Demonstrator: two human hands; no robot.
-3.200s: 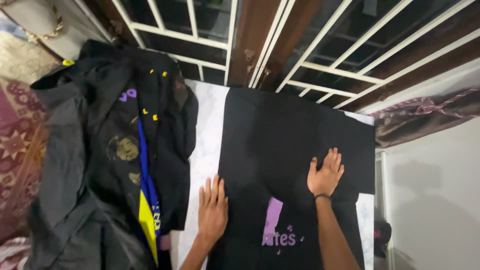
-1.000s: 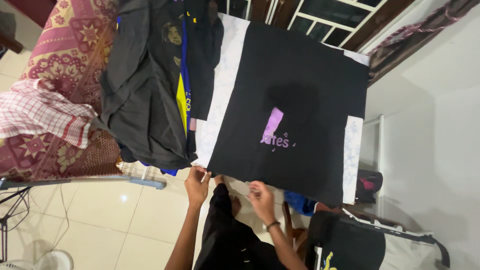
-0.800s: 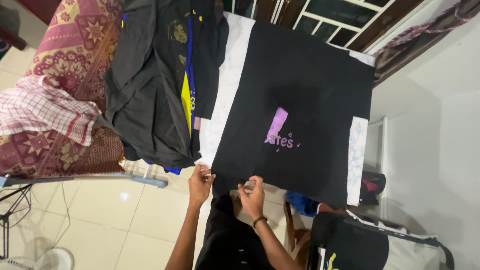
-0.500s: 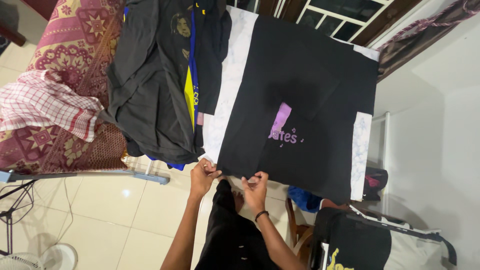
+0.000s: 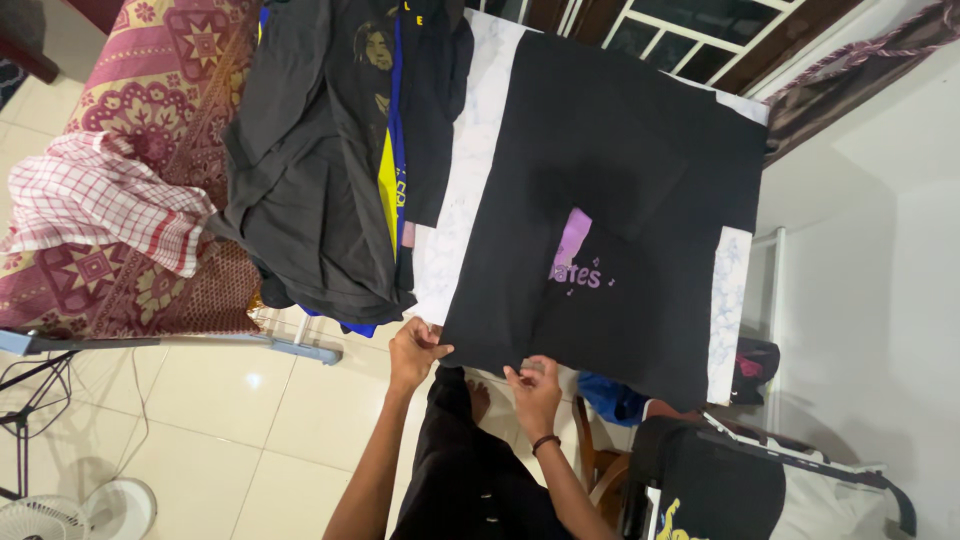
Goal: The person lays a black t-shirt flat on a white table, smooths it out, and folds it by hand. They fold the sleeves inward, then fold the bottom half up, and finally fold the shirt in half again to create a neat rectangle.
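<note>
A black T-shirt (image 5: 610,170) with a purple print lies flat on a white marbled table (image 5: 470,190). My left hand (image 5: 414,350) pinches the shirt's near left corner at the table's front edge. My right hand (image 5: 535,388), with a dark band on the wrist, grips the shirt's near hem a little to the right. Both hands are closed on the cloth. My dark trousers (image 5: 460,470) and a bare foot show below the edge.
A heap of dark clothes (image 5: 330,160) with a blue and yellow piece lies on the table's left. A red patterned cloth (image 5: 130,110) and a checked cloth (image 5: 100,205) lie further left. A fan (image 5: 60,510) stands on the tiled floor. Bags (image 5: 720,480) sit at lower right.
My hands left the shirt's middle and came to its near hem. Over the last second my right hand slid right along the hem while the left stayed at the corner.
</note>
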